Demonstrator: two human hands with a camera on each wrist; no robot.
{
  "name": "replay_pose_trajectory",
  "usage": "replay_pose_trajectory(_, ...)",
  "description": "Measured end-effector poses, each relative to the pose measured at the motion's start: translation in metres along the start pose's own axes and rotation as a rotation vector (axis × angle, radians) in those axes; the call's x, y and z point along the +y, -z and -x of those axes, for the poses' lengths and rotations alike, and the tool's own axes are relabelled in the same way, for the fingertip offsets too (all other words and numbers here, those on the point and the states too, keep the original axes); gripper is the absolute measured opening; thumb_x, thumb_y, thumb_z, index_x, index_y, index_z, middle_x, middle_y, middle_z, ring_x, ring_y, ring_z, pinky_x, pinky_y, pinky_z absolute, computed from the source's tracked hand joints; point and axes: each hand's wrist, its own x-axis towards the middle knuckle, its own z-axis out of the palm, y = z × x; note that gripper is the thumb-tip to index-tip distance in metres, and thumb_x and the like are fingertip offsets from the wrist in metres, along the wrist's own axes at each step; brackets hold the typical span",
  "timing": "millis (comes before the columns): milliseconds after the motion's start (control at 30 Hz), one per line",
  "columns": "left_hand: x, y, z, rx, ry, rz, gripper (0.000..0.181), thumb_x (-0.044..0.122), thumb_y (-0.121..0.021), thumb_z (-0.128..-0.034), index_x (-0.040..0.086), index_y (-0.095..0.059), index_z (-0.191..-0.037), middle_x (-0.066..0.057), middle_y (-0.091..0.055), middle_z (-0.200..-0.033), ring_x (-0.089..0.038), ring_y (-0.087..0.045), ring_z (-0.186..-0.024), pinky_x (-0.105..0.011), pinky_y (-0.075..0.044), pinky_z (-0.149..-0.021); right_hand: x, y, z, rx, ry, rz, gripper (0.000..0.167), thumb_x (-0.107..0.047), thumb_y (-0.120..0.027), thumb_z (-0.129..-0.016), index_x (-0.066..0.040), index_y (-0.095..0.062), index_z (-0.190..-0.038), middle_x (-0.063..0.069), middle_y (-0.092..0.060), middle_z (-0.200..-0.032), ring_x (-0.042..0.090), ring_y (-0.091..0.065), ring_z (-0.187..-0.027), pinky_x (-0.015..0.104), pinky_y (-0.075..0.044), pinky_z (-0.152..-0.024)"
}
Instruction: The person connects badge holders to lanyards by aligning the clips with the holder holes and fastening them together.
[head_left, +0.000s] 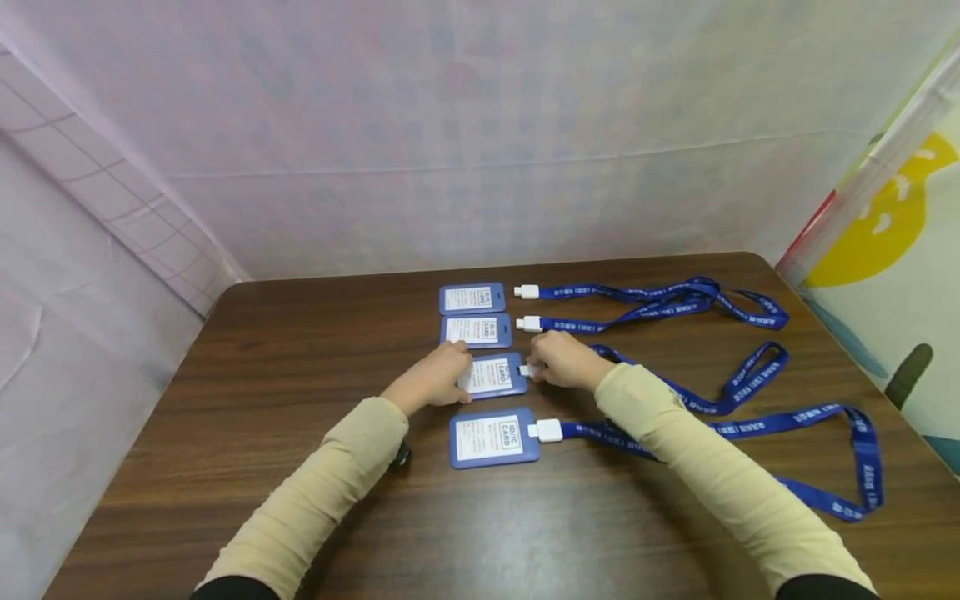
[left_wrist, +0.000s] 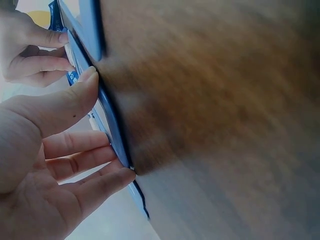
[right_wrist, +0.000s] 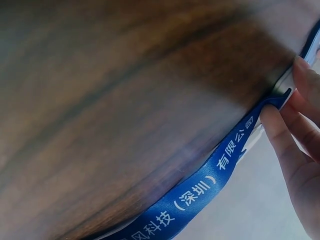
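In the head view, the left hand point(head_left: 435, 377) holds the left end of the third blue card holder point(head_left: 512, 385) from the back, thumb and fingers on its long edges. The right hand point(head_left: 562, 360) pinches the white clip point(head_left: 526, 370) of a blue lanyard point(head_left: 720, 407) at that holder's right end; whether clip and holder are joined cannot be told. In the left wrist view, the left hand point(left_wrist: 65, 150) spans the holder's edge. The right wrist view has the right hand point(right_wrist: 295, 130) with fingertips at the clip and the lanyard strap point(right_wrist: 195, 190) trailing away.
Two card holders point(head_left: 492, 297) point(head_left: 501, 332) lie at the back, with white clips point(head_left: 528, 292) point(head_left: 530, 323) of their lanyards just apart on the right. Nearest the front, another holder point(head_left: 491, 454) meets a clip point(head_left: 550, 430). A dark object point(head_left: 402, 455) shows beside the left wrist.
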Motion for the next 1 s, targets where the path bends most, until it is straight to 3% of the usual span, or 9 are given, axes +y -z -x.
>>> replay_pose_trajectory(733,0.0012,0.0000,-0.0012,-0.020,0.040,-0.021,0.038,0.024,-0.078,-0.0687,-0.003,-0.062,-0.090,-0.009,-0.050,-0.085,-0.025,-0.049,-0.081,-0.034,-0.044,-0.075,-0.0039,0.0009,-0.0040,-0.009,-0.014,-0.007,0.011,-0.007,-0.071,-0.071,-0.007,-0.064,-0.063,0.000,-0.052,-0.063,0.015,-0.050,-0.057,0.026,-0.044,-0.053)
replay_pose_trajectory(1000,-0.0003,-0.0001,0.0016,-0.029,0.022,-0.008,0.044,0.026,-0.076,-0.0724,-0.006,-0.062,-0.100,-0.010,-0.051,-0.090,-0.025,-0.049,-0.084,-0.034,-0.044,-0.077,-0.0023,-0.0004,-0.0032,-0.024,-0.014,-0.016,0.015,-0.008,-0.071,-0.072,-0.009,-0.061,-0.060,-0.001,-0.050,-0.062,0.013,-0.047,-0.056,0.025,-0.042,-0.052)
